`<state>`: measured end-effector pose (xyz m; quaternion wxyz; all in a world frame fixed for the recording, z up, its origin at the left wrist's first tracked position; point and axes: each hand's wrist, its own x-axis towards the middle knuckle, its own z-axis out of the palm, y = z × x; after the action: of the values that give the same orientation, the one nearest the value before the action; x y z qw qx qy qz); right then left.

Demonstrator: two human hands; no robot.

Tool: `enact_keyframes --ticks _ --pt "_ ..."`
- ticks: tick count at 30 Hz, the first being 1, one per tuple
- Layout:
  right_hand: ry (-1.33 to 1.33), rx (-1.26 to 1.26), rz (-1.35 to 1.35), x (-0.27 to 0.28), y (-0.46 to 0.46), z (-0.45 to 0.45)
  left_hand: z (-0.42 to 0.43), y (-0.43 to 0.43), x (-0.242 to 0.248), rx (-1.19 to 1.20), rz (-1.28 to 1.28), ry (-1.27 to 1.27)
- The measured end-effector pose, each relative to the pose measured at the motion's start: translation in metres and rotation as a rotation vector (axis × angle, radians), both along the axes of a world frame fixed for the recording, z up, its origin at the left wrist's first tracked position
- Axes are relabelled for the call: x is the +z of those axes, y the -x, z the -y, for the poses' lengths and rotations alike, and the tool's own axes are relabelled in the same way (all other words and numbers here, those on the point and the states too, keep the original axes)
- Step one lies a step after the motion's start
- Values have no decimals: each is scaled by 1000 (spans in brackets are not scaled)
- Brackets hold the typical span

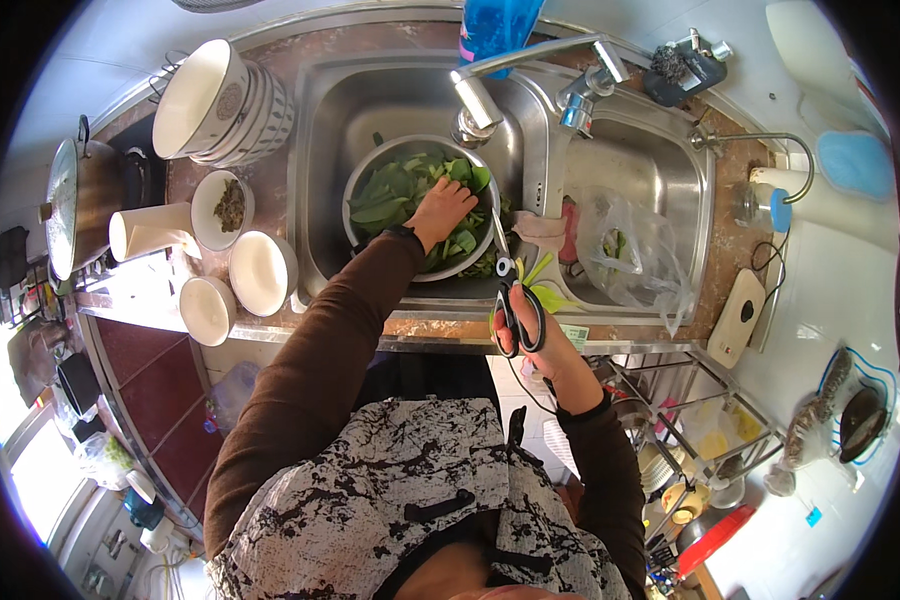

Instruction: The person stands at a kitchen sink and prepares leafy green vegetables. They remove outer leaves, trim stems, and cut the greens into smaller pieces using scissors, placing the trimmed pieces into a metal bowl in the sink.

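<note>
My left hand point(444, 214) rests on green leafy vegetables point(390, 199) in a round metal basin point(356, 169). Its fingertips touch leaves at the basin's right side; whether they grip any is hidden. The basin stands in the larger left bowl of a stainless steel sink point(390, 82). My right hand point(544, 341) holds scissors point(504, 268) by their black and grey handles, just in front of the sink edge. The blades point away from me, beside the basin's right rim, and look closed. Yellow-green stalks and a leaf point(551, 298) lie just beyond my right hand.
A faucet point(525, 56) reaches over the left sink bowl. The right bowl contains a clear plastic bag point(630, 255); a pale cloth point(540, 229) and a red item point(569, 229) lie by the divider. Stacked bowls point(202, 105), smaller bowls point(264, 271) and a lidded pot point(82, 202) stand left.
</note>
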<state>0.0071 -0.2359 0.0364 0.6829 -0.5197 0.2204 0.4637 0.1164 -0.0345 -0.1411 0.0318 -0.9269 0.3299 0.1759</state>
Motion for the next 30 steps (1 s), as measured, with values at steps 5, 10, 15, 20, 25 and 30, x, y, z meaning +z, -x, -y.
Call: enact_keyframes --ticks 5,10,15,20,25,30 --pt "-48 -24 1 2 -1 0 -24 -1 21 4 -84 -19" --pt "-42 -19 27 9 -4 1 -70 8 50 38 -168 -133" --pt "-14 -36 9 12 -4 3 -78 6 74 10 -441 -473" --pt "-34 -21 18 9 -4 7 -51 -3 80 239 -508 -409" --pt "-49 -23 11 5 -4 7 -4 -8 50 581 -449 -92" --pt "-42 -35 17 8 -2 4 21 12 11 859 -189 -56"
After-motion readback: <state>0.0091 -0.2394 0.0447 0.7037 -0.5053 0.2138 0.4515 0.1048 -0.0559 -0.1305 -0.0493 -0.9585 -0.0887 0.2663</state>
